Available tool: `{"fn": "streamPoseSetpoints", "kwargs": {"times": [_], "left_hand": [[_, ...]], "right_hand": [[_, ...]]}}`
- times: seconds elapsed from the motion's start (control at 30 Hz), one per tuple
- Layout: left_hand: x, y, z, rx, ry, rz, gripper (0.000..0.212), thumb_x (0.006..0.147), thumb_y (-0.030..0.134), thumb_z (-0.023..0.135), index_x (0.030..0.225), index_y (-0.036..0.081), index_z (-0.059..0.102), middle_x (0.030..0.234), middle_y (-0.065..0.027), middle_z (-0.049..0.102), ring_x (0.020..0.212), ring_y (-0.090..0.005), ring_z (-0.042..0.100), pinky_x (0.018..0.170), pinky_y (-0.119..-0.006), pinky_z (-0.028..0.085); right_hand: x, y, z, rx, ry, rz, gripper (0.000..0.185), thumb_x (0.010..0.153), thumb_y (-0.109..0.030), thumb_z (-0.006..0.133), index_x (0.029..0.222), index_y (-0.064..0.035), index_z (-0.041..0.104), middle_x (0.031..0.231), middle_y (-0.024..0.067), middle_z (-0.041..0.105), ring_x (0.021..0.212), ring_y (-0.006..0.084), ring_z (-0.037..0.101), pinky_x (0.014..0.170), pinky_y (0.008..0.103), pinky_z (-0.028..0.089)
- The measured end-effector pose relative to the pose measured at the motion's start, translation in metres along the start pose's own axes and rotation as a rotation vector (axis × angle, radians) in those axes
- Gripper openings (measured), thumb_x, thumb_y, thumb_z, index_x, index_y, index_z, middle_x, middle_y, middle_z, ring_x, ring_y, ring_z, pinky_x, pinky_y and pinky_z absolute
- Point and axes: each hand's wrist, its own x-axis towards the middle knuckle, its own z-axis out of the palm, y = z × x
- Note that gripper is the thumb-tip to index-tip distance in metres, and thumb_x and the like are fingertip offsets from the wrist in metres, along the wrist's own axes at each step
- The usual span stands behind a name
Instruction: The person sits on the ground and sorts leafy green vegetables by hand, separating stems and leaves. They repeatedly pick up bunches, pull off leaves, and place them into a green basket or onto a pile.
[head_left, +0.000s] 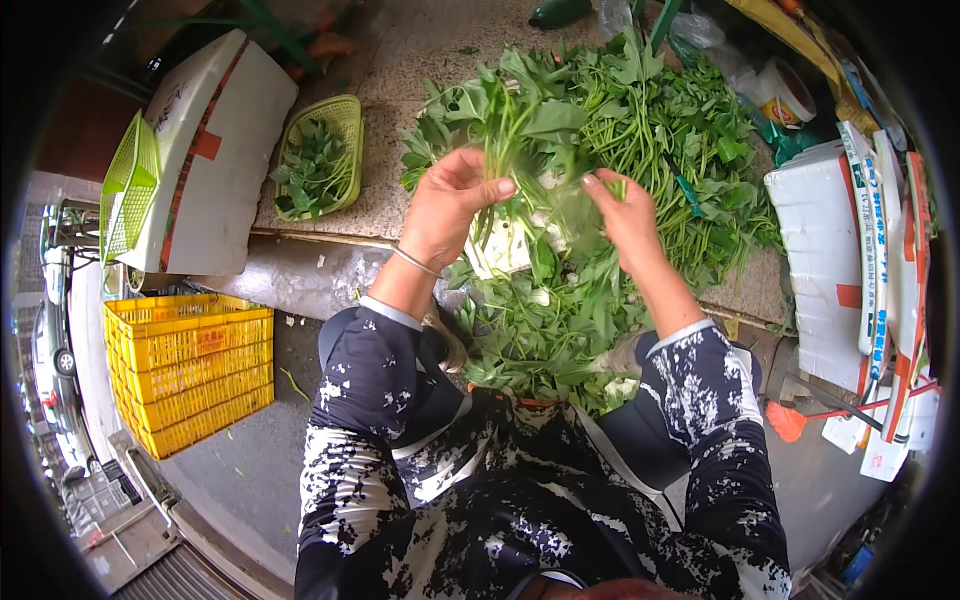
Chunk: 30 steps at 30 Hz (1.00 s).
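My left hand (457, 199), with a bangle at the wrist, grips a bunch of leafy green stems (501, 142) upright between thumb and fingers. Across from it, my right hand (621, 214) pinches some greens between thumb and fingers; the leaves just beside it are blurred. Beyond both hands a large heap of leafy greens (660, 135) spreads over the stone slab. More loose leaves (547, 337) lie piled below my hands, between my knees. A white surface (499, 251) shows partly through the greens under my left hand.
A light green plastic basket (358, 161) holding some greens stands at the left of the slab. Left of it are a white foam box (225, 165) and a yellow crate (191, 375) on the floor. More foam boxes (814, 255) stand at the right, near a white tub (784, 94).
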Motion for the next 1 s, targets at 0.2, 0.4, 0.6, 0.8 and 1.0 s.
{"fn": "streamPoseSetpoints", "kwargs": {"times": [0.2, 0.4, 0.6, 0.8, 1.0], "left_hand": [[-0.005, -0.006, 0.016, 0.051, -0.142, -0.077, 0.02, 0.075, -0.005, 0.068, 0.088, 0.005, 0.057, 0.087, -0.0052, 0.066, 0.081, -0.012, 0.062, 0.076, -0.026, 0.051], [0.0, -0.014, 0.03, 0.015, -0.161, -0.147, 0.024, 0.077, -0.003, 0.067, 0.098, 0.004, 0.058, 0.093, -0.0059, 0.064, 0.086, -0.0132, 0.062, 0.077, -0.026, 0.051], [-0.006, -0.025, 0.04, 0.017, -0.105, -0.314, 0.018, 0.084, 0.006, 0.063, 0.1, 0.007, 0.055, 0.093, -0.0061, 0.061, 0.081, -0.0146, 0.059, 0.076, -0.029, 0.049], [-0.007, -0.029, 0.047, -0.185, -0.072, -0.314, 0.01, 0.092, 0.019, 0.054, 0.095, 0.01, 0.053, 0.091, -0.0027, 0.059, 0.068, -0.0102, 0.049, 0.059, -0.023, 0.038], [-0.004, -0.032, 0.052, -0.26, -0.001, -0.329, 0.011, 0.092, 0.019, 0.053, 0.091, 0.009, 0.052, 0.089, -0.0028, 0.056, 0.069, -0.0116, 0.049, 0.059, -0.023, 0.038]], "right_hand": [[-0.05, -0.036, 0.018, 0.476, -0.395, 0.012, 0.033, 0.081, -0.023, 0.069, 0.105, -0.002, 0.059, 0.065, -0.0075, 0.05, 0.044, -0.0004, 0.031, 0.04, 0.0174, 0.022], [-0.037, -0.035, 0.007, 0.528, -0.26, 0.083, 0.021, 0.08, -0.02, 0.071, 0.091, -0.0054, 0.061, 0.059, -0.0072, 0.048, 0.042, 0.0011, 0.032, 0.038, 0.0182, 0.023], [-0.03, -0.038, -0.007, 0.646, -0.25, 0.091, 0.017, 0.08, -0.02, 0.07, 0.088, -0.0077, 0.062, 0.057, -0.009, 0.043, 0.045, 0.0016, 0.033, 0.042, 0.0176, 0.025], [-0.029, -0.032, -0.013, 0.71, -0.289, 0.129, 0.01, 0.082, -0.016, 0.066, 0.086, -0.0088, 0.061, 0.058, -0.0081, 0.042, 0.049, 0.0016, 0.035, 0.044, 0.0186, 0.026], [-0.029, -0.032, -0.013, 0.716, -0.256, 0.149, 0.013, 0.081, -0.013, 0.065, 0.092, -0.006, 0.061, 0.059, -0.0077, 0.042, 0.049, 0.0016, 0.034, 0.044, 0.0184, 0.026]]}}
